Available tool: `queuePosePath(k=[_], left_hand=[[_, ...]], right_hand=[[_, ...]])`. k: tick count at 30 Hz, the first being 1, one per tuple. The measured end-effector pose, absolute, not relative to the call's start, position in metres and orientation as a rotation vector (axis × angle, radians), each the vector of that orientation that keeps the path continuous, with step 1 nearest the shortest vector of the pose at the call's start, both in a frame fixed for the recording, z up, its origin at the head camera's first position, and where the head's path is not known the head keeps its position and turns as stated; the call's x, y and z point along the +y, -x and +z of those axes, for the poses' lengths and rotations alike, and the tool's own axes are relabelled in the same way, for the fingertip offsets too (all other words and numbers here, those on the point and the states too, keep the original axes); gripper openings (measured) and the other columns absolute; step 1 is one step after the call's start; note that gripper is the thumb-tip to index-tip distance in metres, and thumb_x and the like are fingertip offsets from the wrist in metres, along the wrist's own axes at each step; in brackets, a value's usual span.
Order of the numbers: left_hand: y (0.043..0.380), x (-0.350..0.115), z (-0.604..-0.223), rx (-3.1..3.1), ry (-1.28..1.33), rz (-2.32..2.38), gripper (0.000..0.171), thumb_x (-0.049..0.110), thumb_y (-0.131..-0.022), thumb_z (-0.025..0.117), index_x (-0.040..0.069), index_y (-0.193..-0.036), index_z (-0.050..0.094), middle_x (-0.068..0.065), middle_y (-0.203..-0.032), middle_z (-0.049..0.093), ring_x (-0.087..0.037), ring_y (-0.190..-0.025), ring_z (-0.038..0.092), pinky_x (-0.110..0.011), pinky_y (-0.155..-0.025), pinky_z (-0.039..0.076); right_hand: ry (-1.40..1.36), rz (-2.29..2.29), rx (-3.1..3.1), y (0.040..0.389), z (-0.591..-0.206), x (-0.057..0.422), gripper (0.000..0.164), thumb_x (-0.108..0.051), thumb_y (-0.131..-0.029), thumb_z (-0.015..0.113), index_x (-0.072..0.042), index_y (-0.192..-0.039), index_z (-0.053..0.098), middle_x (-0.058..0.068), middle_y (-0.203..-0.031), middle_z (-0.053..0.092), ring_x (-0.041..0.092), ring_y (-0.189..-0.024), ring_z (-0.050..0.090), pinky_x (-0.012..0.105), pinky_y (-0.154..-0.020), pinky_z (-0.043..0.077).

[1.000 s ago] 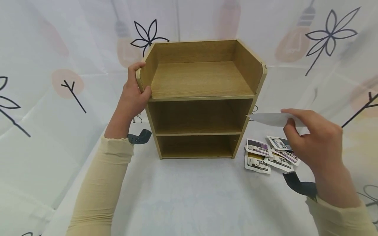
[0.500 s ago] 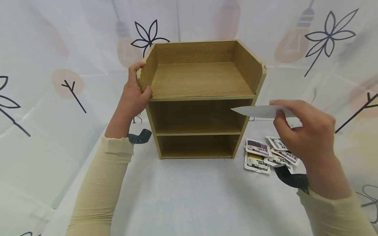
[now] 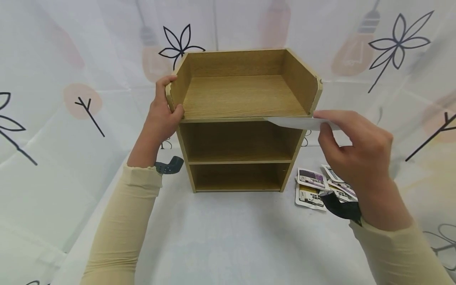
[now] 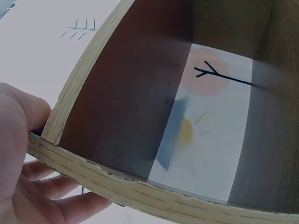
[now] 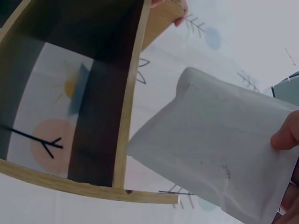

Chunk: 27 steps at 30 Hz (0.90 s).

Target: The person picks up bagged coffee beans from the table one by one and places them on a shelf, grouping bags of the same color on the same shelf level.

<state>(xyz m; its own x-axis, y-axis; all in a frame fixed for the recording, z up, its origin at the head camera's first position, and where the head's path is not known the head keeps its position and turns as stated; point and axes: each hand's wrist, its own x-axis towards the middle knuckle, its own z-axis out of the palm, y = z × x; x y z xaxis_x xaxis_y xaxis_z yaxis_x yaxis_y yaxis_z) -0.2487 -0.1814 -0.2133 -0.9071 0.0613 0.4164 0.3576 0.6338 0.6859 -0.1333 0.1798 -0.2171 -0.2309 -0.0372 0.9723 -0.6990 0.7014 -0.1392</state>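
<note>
A small wooden shelf unit [image 3: 242,95] with a walled top and two compartments below stands in the middle of the head view. My left hand [image 3: 162,105] grips the upper edge of its left side panel, thumb in front. In my right hand [image 3: 360,146] a flat white packet [image 5: 219,140] is pinched by its right end between thumb and fingers. The packet reaches leftward at the height of the top shelf's front edge, in front of the unit's right side. Whether it touches the wood I cannot tell.
Several white printed packets [image 3: 310,189] lie in an overlapping pile on the white cloth [image 3: 228,237], right of the unit and partly behind my right wrist. A patterned white curtain [image 3: 89,47] hangs behind and on both sides.
My right hand has moved left and up with the white packet, from beside the unit to the height of the top shelf's edge. The left hand keeps its grip.
</note>
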Motion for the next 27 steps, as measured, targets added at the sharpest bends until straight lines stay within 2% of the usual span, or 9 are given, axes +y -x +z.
queuePosePath(k=[7,16,19,23,27], left_hand=[[0.249,-0.181,-0.212,-2.503,0.342,-1.162,0.063,0.019,-0.096,0.044,0.049,-0.141,0.013,-0.016,-0.144,0.037,-0.037,-0.12,0.049,-0.055,-0.092,0.048],[0.249,-0.182,-0.216,-2.475,0.366,-1.16,0.062,0.018,-0.095,0.045,0.045,-0.143,0.015,-0.018,-0.142,0.038,-0.036,-0.117,0.05,-0.056,-0.089,0.049],[0.249,-0.182,-0.216,-2.477,0.368,-1.158,0.063,0.019,-0.095,0.044,0.046,-0.143,0.014,-0.018,-0.143,0.037,-0.036,-0.118,0.049,-0.057,-0.089,0.049],[0.248,-0.182,-0.216,-2.482,0.361,-1.156,0.063,0.019,-0.095,0.044,0.047,-0.142,0.014,-0.018,-0.143,0.037,-0.037,-0.118,0.049,-0.057,-0.089,0.049],[0.249,-0.182,-0.216,-2.49,0.344,-1.153,0.063,0.019,-0.095,0.044,0.049,-0.141,0.013,-0.016,-0.144,0.037,-0.037,-0.119,0.049,-0.057,-0.089,0.049]], right_hand=[[-0.593,0.671,-1.72,0.14,-0.212,0.174,0.02,-0.003,-0.087,0.059,-0.004,-0.097,0.076,0.016,-0.089,0.074,0.036,-0.082,0.068,0.006,-0.088,0.04],[-0.605,0.616,-1.733,0.154,-0.219,0.166,0.021,-0.001,-0.088,0.06,-0.007,-0.1,0.076,0.016,-0.093,0.074,0.034,-0.086,0.066,0.012,-0.094,0.042],[-0.626,0.593,-1.745,0.158,-0.221,0.165,0.023,0.001,-0.088,0.059,-0.008,-0.101,0.076,0.015,-0.095,0.074,0.034,-0.087,0.066,0.025,-0.089,0.048],[-0.664,0.515,-1.799,0.164,-0.225,0.164,0.026,0.001,-0.089,0.058,-0.007,-0.106,0.075,0.015,-0.098,0.073,0.034,-0.088,0.065,0.044,-0.08,0.051],[-0.703,0.45,-1.829,0.172,-0.228,0.162,0.027,-0.001,-0.091,0.055,-0.007,-0.108,0.074,0.017,-0.099,0.072,0.035,-0.087,0.065,0.048,-0.078,0.051]])
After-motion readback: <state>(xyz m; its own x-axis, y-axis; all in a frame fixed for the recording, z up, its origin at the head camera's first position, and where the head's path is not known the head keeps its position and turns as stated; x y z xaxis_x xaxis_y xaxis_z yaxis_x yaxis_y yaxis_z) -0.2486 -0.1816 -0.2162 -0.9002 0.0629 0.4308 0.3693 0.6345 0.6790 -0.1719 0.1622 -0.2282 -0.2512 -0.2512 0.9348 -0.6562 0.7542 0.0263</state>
